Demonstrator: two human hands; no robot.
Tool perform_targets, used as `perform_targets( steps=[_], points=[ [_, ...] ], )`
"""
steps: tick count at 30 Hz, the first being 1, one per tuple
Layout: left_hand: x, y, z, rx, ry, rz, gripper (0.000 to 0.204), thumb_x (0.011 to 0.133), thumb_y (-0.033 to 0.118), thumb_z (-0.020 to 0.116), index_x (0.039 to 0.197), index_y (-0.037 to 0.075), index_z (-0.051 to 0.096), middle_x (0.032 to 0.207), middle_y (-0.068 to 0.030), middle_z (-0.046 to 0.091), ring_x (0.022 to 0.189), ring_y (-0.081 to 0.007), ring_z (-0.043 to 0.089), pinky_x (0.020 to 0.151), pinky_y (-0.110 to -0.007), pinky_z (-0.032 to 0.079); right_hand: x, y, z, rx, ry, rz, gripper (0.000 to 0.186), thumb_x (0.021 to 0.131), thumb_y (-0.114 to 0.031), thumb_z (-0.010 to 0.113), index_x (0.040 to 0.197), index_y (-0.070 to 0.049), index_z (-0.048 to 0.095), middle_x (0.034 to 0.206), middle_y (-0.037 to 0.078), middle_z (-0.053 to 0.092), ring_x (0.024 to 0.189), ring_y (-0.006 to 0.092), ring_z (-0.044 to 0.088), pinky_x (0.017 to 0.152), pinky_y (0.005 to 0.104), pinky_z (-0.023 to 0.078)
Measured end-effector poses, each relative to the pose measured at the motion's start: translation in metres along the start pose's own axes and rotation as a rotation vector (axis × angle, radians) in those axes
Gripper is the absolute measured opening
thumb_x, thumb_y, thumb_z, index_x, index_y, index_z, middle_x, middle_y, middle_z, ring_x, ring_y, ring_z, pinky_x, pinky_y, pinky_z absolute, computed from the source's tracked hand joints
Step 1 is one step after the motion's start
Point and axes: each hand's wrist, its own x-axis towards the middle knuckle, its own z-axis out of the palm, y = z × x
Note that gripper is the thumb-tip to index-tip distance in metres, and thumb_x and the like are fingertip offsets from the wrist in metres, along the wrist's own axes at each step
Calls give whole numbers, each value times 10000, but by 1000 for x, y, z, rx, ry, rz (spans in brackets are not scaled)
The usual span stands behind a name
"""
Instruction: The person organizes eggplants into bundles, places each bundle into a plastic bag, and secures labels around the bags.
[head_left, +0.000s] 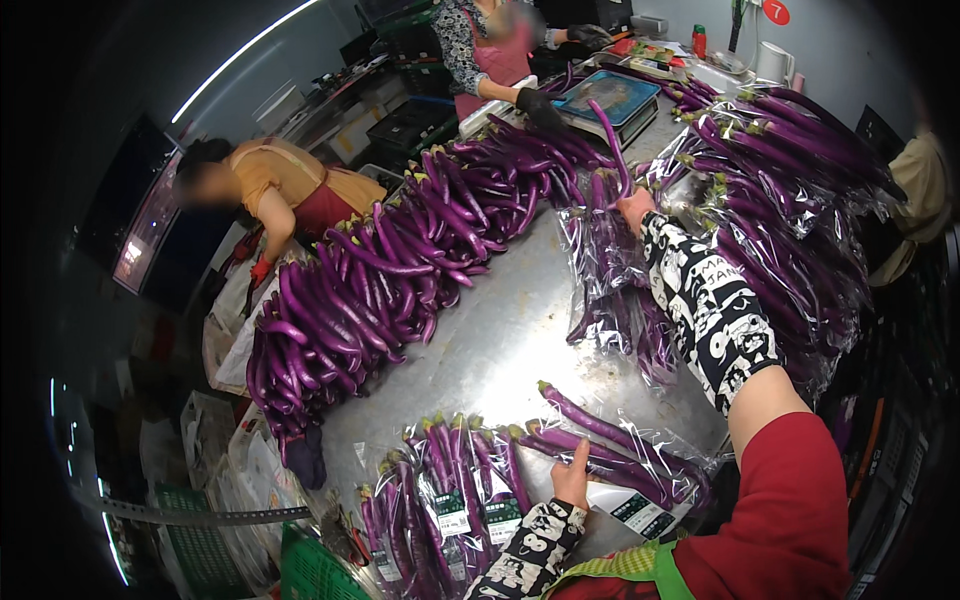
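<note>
My left hand [571, 478] rests with its fingers flat on a clear bag of long purple eggplants [620, 450] near the front edge of the steel table [500, 340]. My right hand [634, 207] reaches far across and grips one long eggplant [611, 140] that stands up above a row of bagged eggplants [610, 270]. Both forearms wear black-and-white patterned sleeves.
A long heap of loose eggplants [390, 270] runs along the table's left side. Bagged eggplants are stacked high at the right [790, 200] and lie in a row at the front [450, 500]. A scale [610, 100] stands at the back. Two other people work at the left and the far end.
</note>
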Motion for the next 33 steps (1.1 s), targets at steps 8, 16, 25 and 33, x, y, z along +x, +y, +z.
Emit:
perform_targets(
  steps=[8,16,25,33],
  points=[
    [6,-3,10,-8,-72,-3,296,877,230,652,1033,-13,587,887,-78,638,645,-161,614,501,-301,510,-122,-68,-95,-352,-292,-371,651,837,-409,600,1268,55,448,1345,271,426,1261,346,426,1036,413,367],
    [23,-13,5,-18,-167,-59,380,859,300,669,1048,-20,589,907,-92,630,714,-195,621,566,-326,526,-335,-4,-195,-452,-1148,-520,1121,708,-645,664,1390,113,196,1413,313,288,1319,381,321,1097,405,280],
    [14,-7,3,-237,-407,-232,423,881,398,617,1091,31,600,958,-89,660,783,-209,641,700,-330,531,-395,97,-233,-265,-863,-136,1006,690,-599,711,1322,91,341,1254,252,491,1176,351,474,1000,382,370],
    [-23,50,28,-110,-584,-59,386,894,407,597,1042,50,584,867,-69,659,750,-187,654,643,-305,572,-415,14,-267,551,-1350,715,352,835,-163,671,1100,44,565,928,95,667,660,121,635,596,253,539]
  ],
)
